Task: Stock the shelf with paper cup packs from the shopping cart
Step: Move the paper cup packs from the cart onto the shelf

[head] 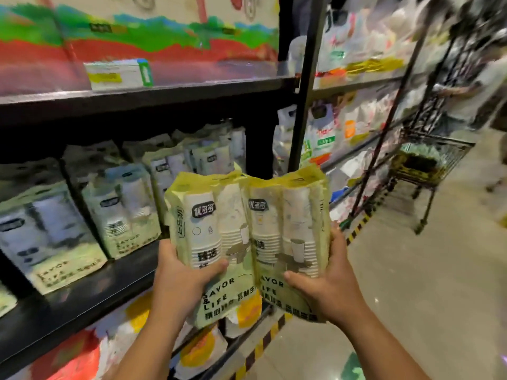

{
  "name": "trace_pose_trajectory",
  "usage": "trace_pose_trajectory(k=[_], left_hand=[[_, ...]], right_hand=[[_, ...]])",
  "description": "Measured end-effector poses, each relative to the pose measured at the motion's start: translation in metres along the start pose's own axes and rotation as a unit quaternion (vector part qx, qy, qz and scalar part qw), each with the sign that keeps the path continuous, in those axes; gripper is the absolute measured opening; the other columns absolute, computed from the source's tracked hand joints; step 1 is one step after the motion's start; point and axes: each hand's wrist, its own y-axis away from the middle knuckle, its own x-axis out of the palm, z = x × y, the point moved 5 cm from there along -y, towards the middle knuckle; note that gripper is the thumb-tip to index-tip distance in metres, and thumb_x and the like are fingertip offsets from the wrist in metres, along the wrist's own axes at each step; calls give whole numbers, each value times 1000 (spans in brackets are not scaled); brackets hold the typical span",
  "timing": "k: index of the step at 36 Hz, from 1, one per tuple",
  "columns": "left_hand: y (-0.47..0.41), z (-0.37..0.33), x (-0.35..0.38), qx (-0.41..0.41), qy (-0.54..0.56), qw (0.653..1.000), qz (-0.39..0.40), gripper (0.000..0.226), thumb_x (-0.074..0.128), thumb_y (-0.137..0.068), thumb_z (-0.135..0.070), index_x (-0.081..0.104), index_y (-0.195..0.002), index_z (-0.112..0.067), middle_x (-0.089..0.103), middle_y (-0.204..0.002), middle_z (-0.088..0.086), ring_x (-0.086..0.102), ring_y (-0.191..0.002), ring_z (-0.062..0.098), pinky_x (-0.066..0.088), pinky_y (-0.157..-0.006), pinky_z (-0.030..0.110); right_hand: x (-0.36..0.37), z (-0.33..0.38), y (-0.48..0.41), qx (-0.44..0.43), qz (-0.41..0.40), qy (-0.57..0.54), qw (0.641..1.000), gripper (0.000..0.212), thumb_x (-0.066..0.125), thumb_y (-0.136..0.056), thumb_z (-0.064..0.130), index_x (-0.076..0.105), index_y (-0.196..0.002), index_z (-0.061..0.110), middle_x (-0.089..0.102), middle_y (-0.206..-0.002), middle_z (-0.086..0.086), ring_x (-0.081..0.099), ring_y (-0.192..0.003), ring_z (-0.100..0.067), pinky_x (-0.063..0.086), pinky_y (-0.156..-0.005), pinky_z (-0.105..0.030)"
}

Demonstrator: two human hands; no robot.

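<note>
Fingers (211, 267) of the left hand (179, 281) are curled round the lower left edge of the left paper cup pack (208, 242), thumb laid across its front face. The right hand (333, 283) mirrors this: thumb on the front of the right paper cup pack (290, 242), remaining fingers out of sight behind its right edge. Both hands are closed firmly on the load; neither is free.

The two packs are held upright, side by side and touching along their inner edges, clear of any surface. They hang in front of the black shelf (109, 272), just off its right end.

On that shelf, from nine o'clock to eleven o'clock of the held pair, a row of matching stocked packs (123, 212) stands upright, running back into the bay. Whether open space remains at the near right end of the row cannot be told; the held packs hide it.

The shopping cart (430, 163) stands well apart down the aisle, at about two o'clock. Its contents are too blurred to identify.

Judgement: the step in hand is carrying, between cart and placement. The next move calls for swinging the pair toward ten o'clock, keeping them upright and level with the shelf board, then sliding them in beside the last stocked pack without toppling it.
</note>
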Motion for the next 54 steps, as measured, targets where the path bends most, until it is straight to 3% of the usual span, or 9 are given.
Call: trace_pose_trajectory(k=[9,16,26,32,37,40,43,48,54], left_hand=[[-131,16,82,4,25,999,36,69,97,-59,-15,45,-104,-24,64,-100,-7,63,-89,12,49,-71,35],[-216,42,125,3,-12,999,45,78,97,-58,-21,42,-113,-32,58,-104,-19,62,-97,19,53,-86,44],[-270,67,161,-81,-17,996,-21,83,95,-61,-10,41,-123,-23,60,-111,-2,58,-108,25,46,-95,41],[-281,58,169,-99,-29,992,-70,106,95,-59,-12,32,-144,-20,51,-118,-8,51,-111,18,43,-102,43],[-281,61,171,-51,-86,986,-136,87,93,-65,-15,31,-125,-29,53,-122,-4,53,-112,18,38,-93,29],[-282,57,174,-33,-76,982,-168,81,90,-68,-6,35,-116,-39,53,-112,-15,55,-100,2,39,-82,10],[-283,55,178,-39,-68,983,-169,84,89,-69,-2,31,-121,-33,53,-115,-10,52,-100,5,37,-88,18],[-288,65,177,-39,-58,983,-170,78,89,-70,-3,35,-111,-41,50,-110,-26,50,-94,-16,40,-76,5],[-295,83,180,-54,-57,985,-154,84,92,-67,-12,38,-128,-30,62,-117,-15,62,-105,2,50,-93,35]], right_hand=[[13,-60,-125,56,-34,49,997,89,93,-60,30,32,-116,61,56,-119,21,58,-107,-1,50,-87,-27],[27,-115,-205,88,-56,50,993,81,95,-61,23,39,-112,53,60,-110,23,61,-97,6,50,-79,-22],[56,-167,-312,71,22,29,997,81,92,-65,27,35,-116,53,50,-112,27,54,-103,10,44,-72,-9],[86,-183,-371,56,83,2,995,83,91,-64,40,30,-117,57,54,-116,22,58,-104,3,52,-82,-21],[104,-186,-402,46,122,-49,990,65,89,-71,12,42,-103,43,55,-101,21,57,-86,21,45,-65,-2],[114,-194,-411,30,128,-14,991,69,88,-73,19,39,-117,38,45,-119,7,50,-89,10,47,-81,-14],[123,-209,-420,33,148,39,988,89,83,-78,31,25,-144,19,25,-132,6,32,-101,2,37,-96,-25],[135,-219,-446,54,128,17,990,92,89,-72,26,31,-144,27,47,-135,4,47,-129,-19,42,-110,-44],[144,-221,-463,80,81,-2,994,101,91,-70,22,29,-150,14,34,-146,-1,38,-133,-17,34,-112,-33]])
